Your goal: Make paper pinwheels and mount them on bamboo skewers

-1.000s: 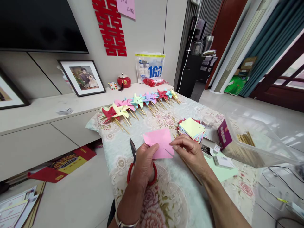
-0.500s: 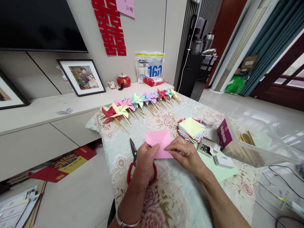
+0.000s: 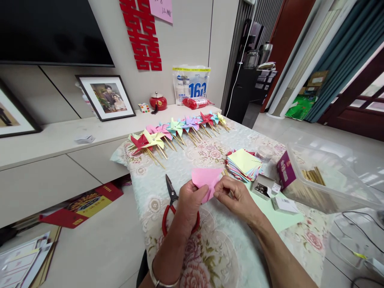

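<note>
Both grips, left hand (image 3: 188,202) and right hand (image 3: 237,197), pinch the pink paper (image 3: 207,181) at frame centre. Fold corners precisely; scissors (image 3: 171,200) lie beneath the left hand.

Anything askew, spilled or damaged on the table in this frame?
Nothing stands out. Both hands, left hand and right hand, pinch a pink paper square. Red-handled scissors lie flat under the left hand, the stack of coloured paper is slightly fanned, and the pinwheels lie in a tidy row.
</note>
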The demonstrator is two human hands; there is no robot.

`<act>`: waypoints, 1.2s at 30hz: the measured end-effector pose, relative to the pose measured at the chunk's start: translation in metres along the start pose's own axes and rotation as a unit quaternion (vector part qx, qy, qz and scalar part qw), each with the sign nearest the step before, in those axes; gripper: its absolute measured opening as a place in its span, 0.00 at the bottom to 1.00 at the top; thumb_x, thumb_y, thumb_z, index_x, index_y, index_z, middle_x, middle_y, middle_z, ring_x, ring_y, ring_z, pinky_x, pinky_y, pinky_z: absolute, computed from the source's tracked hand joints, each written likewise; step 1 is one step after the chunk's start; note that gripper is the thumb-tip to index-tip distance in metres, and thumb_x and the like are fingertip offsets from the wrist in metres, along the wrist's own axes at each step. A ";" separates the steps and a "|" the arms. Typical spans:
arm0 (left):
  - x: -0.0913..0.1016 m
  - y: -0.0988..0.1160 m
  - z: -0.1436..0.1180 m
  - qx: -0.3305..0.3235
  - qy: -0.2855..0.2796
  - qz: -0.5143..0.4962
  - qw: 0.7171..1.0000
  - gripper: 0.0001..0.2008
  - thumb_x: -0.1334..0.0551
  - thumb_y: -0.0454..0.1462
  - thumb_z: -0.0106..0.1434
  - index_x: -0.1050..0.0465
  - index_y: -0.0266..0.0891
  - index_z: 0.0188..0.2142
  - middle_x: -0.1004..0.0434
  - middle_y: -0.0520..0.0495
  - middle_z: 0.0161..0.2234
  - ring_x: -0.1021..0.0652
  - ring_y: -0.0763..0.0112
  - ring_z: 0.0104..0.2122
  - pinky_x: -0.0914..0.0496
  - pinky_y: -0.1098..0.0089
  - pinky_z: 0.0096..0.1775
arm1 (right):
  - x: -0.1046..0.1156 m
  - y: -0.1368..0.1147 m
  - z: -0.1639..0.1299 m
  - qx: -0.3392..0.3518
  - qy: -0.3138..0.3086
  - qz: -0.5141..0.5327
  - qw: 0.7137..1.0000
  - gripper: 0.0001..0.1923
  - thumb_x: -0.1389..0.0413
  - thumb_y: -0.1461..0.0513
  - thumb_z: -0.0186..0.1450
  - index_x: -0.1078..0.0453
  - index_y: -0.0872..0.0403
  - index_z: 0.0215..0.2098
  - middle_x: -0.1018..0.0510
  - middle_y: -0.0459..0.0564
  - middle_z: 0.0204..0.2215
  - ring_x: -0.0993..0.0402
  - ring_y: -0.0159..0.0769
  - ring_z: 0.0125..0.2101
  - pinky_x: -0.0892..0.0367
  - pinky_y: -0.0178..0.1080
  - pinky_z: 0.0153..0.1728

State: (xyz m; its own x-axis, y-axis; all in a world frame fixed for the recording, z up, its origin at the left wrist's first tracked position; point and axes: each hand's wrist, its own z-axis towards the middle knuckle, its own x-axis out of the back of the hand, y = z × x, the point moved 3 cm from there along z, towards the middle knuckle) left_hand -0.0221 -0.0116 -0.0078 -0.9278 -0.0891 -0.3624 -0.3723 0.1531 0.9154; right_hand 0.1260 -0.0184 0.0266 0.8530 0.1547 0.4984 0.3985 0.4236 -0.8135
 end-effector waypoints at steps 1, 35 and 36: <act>-0.001 0.001 -0.001 0.001 0.001 0.004 1.000 0.11 0.31 0.36 0.46 0.21 0.33 0.30 0.23 0.51 0.23 0.29 0.72 0.24 0.35 0.73 0.29 | -0.001 0.001 0.000 -0.011 0.002 0.002 1.000 0.07 0.44 0.64 0.64 0.30 0.53 0.27 0.31 0.44 0.25 0.36 0.32 0.27 0.42 0.34 0.28; -0.006 0.000 -0.003 0.021 -0.016 -0.004 1.000 0.10 0.31 0.34 0.43 0.20 0.36 0.28 0.21 0.51 0.23 0.27 0.72 0.23 0.35 0.73 0.28 | -0.008 0.008 0.001 -0.127 0.035 -0.010 0.991 0.05 0.47 0.64 0.55 0.34 0.53 0.21 0.33 0.41 0.19 0.40 0.29 0.22 0.47 0.32 0.23; -0.006 -0.001 -0.003 0.023 -0.016 -0.005 1.000 0.09 0.31 0.35 0.43 0.20 0.36 0.28 0.21 0.51 0.23 0.27 0.72 0.23 0.35 0.73 0.28 | -0.008 0.008 0.001 -0.129 0.035 -0.008 0.991 0.05 0.47 0.64 0.55 0.34 0.53 0.22 0.33 0.41 0.20 0.39 0.29 0.22 0.47 0.32 0.23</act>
State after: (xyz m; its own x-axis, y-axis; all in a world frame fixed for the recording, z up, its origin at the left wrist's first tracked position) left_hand -0.0164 -0.0142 -0.0058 -0.9243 -0.0584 -0.3772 -0.3811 0.1974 0.9032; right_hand 0.1223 -0.0154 0.0165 0.8637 0.0839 0.4969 0.4769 0.1825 -0.8598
